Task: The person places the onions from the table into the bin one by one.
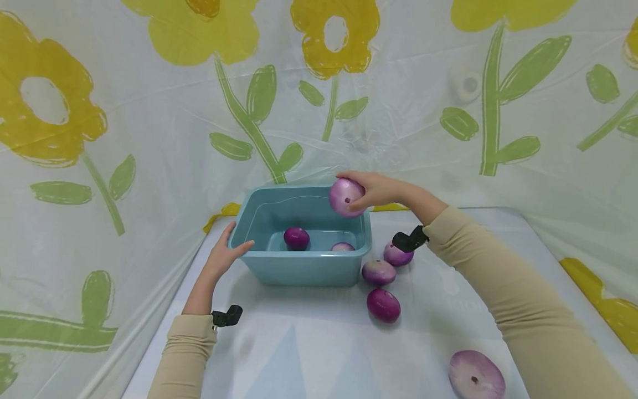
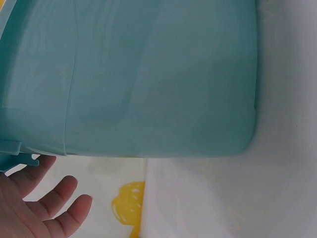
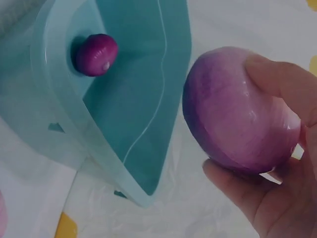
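A blue-green plastic bin (image 1: 301, 270) stands upright on the table, with a dark purple onion (image 1: 296, 238) and a paler onion (image 1: 343, 247) inside. At its left front corner my left hand (image 1: 222, 256) holds the rim, the thumb over the edge and the fingers outside. In the left wrist view, several fingers (image 2: 62, 196) show beside the bin wall (image 2: 158, 79). My right hand (image 1: 379, 190) grips a large light purple onion (image 1: 345, 195) above the bin's right back rim. The right wrist view shows this onion (image 3: 233, 109) between thumb and fingers.
To the bin's right lie a purple onion (image 1: 397, 255), a pale one (image 1: 379, 272) and a dark one (image 1: 384, 305). A larger pale onion (image 1: 476, 376) sits at the front right, near my right sleeve (image 1: 518, 299). A flowered curtain (image 1: 399, 111) hangs behind the table.
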`<action>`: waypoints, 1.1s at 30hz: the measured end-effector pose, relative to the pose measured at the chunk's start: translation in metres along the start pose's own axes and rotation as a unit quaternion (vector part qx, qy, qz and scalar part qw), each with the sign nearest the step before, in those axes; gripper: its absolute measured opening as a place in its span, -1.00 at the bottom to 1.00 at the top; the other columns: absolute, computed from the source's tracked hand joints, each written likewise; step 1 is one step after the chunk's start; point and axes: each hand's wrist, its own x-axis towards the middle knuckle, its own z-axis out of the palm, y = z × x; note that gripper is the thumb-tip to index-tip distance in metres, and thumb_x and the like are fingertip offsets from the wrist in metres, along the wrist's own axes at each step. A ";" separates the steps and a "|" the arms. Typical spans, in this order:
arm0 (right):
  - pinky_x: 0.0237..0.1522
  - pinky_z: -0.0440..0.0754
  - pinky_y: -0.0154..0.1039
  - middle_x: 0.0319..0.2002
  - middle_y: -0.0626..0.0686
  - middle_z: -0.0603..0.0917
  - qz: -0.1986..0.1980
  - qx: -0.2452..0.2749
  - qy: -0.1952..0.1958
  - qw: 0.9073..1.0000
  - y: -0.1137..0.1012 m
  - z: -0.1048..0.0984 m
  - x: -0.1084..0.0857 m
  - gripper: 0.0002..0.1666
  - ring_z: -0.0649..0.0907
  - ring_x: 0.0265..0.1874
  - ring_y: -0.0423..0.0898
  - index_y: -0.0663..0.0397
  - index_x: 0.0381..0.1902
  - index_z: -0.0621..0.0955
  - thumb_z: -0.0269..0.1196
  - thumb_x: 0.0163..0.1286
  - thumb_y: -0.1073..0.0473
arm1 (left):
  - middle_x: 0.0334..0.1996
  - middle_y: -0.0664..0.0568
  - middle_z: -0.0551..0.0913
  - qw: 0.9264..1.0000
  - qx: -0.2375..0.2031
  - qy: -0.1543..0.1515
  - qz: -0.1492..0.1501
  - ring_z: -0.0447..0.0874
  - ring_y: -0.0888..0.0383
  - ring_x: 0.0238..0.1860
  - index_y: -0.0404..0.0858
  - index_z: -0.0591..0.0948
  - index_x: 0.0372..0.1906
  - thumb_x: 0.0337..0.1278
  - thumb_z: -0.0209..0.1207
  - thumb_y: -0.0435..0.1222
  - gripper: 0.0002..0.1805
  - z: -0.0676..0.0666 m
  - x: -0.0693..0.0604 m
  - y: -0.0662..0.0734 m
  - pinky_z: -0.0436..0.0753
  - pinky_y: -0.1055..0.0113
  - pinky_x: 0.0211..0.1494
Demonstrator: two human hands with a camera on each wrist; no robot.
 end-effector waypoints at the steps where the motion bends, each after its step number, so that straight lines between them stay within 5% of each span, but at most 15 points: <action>1: 0.10 0.46 0.00 0.23 0.13 0.33 -0.009 0.001 0.005 1.000 0.000 0.001 0.001 -0.06 0.40 0.15 0.08 -0.04 0.39 0.12 0.32 0.13 0.08 | 0.41 -0.25 -0.09 1.000 -0.001 0.000 0.000 -0.05 -0.29 0.36 -0.06 -0.25 0.45 0.08 0.12 0.10 0.02 0.000 0.000 0.000 0.14 -0.26 0.25; 7: 0.08 0.47 0.00 0.22 0.28 0.34 -0.038 -0.004 0.040 0.998 0.004 0.003 0.003 -0.18 0.49 0.06 0.16 0.15 0.37 0.12 0.22 0.22 0.29 | 0.42 -0.25 -0.10 1.000 -0.002 0.001 -0.002 -0.06 -0.29 0.36 -0.06 -0.25 0.45 0.09 0.12 0.08 0.01 0.000 0.000 0.000 0.13 -0.27 0.25; 19: 0.07 0.47 0.07 0.19 0.28 0.37 -0.005 -0.007 0.062 0.998 0.019 0.000 -0.024 -0.21 0.45 0.09 0.19 0.15 0.34 0.17 0.23 0.20 0.30 | 0.41 -0.27 -0.09 1.000 0.003 0.000 -0.002 -0.03 -0.31 0.35 -0.06 -0.25 0.45 0.09 0.10 0.09 0.00 -0.001 -0.001 0.001 0.12 -0.27 0.25; 33: 0.08 0.43 0.13 0.21 0.34 0.33 0.039 0.021 0.104 0.994 0.086 0.020 -0.062 -0.20 0.41 0.13 0.25 0.23 0.33 0.18 0.27 0.21 0.19 | 0.41 -0.26 -0.09 1.000 0.001 0.000 -0.005 -0.04 -0.30 0.35 -0.07 -0.26 0.45 0.11 0.10 0.07 -0.01 0.000 -0.001 0.002 0.12 -0.27 0.25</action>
